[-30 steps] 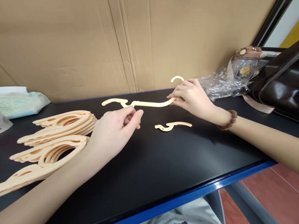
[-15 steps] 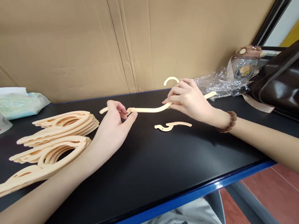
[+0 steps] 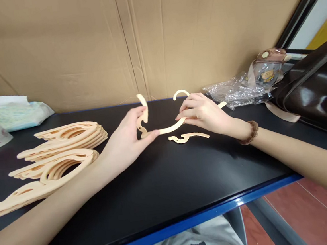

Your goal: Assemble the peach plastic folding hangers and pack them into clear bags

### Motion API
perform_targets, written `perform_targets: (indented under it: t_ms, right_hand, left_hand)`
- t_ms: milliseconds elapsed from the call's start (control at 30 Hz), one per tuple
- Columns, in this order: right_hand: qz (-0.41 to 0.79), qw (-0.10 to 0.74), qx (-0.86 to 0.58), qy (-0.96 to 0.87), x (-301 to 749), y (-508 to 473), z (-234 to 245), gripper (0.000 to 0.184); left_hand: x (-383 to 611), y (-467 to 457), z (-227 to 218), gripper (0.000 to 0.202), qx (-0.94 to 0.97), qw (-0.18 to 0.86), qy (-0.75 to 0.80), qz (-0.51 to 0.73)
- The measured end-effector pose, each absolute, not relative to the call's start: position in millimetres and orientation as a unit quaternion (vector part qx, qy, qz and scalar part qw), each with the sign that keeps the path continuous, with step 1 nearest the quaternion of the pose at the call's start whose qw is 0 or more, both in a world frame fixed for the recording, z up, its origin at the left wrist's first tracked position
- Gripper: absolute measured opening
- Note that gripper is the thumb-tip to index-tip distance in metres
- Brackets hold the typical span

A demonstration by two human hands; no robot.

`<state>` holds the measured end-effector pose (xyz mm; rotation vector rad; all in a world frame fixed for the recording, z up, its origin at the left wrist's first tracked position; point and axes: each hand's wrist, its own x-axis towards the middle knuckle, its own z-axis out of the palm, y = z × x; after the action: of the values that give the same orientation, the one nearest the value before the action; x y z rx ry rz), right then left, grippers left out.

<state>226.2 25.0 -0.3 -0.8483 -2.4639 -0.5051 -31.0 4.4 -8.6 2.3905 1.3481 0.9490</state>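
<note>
Above the table, my right hand (image 3: pixel 202 111) is closed around a cream plastic clothes hanger (image 3: pixel 172 128); its hook (image 3: pixel 180 93) curls up behind my fingers. My left hand (image 3: pixel 133 130) pinches a small curved hanger arm (image 3: pixel 142 117), which stands up at the left end of the hanger. Thumb and fingers cover the spot where the two pieces meet, so I cannot tell whether they are joined. A second curved hanger arm (image 3: pixel 188 137) lies flat on the black table just below my right hand.
Two stacks of folded cream hangers, an upper stack (image 3: pixel 93 137) and a lower stack (image 3: pixel 77 178), lie left by my forearm. Crumpled clear plastic (image 3: pixel 232 93), a bottle (image 3: pixel 267 72) and a dark bag (image 3: pixel 318 86) sit right. A cardboard wall (image 3: pixel 81 49) rises behind; a tissue pack (image 3: pixel 20 113) stands back left.
The small arm in my left hand has swung from lying along the hanger to standing up. The hanger's left end has dipped, and the hook has shifted slightly left.
</note>
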Motion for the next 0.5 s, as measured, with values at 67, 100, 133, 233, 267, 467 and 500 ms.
perform_targets:
  t_ms: [67,100,133,233,267,467,500]
  right_hand:
    - [-0.187,0.248,-0.317,-0.896,224,24,-1,0.016]
    - [-0.184,0.256,-0.324,-0.892,222,23,-1,0.019]
    - [-0.180,0.266,-0.332,-0.887,221,22,-1,0.022]
    - [-0.170,0.282,-0.345,-0.879,218,19,-1,0.029]
    - [-0.166,0.281,-0.346,-0.880,218,18,-1,0.029]
    - [-0.158,0.275,-0.328,-0.890,218,17,-1,0.029]
    - [-0.171,0.272,-0.327,-0.889,218,17,-1,0.031]
  left_hand:
    - [-27,-3,-6,0.045,0.856,0.085,0.439,0.260]
    - [-26,-7,-5,0.041,0.869,0.068,0.431,0.233]
    - [-25,-9,-4,0.038,0.880,0.049,0.422,0.212]
    - [-24,-13,-2,0.031,0.897,-0.017,0.402,0.181]
    - [-24,-13,-2,0.028,0.901,-0.035,0.396,0.177]
    - [-26,-6,-1,0.022,0.919,-0.117,0.332,0.177]
    - [-27,-5,-1,0.023,0.917,-0.134,0.329,0.183]
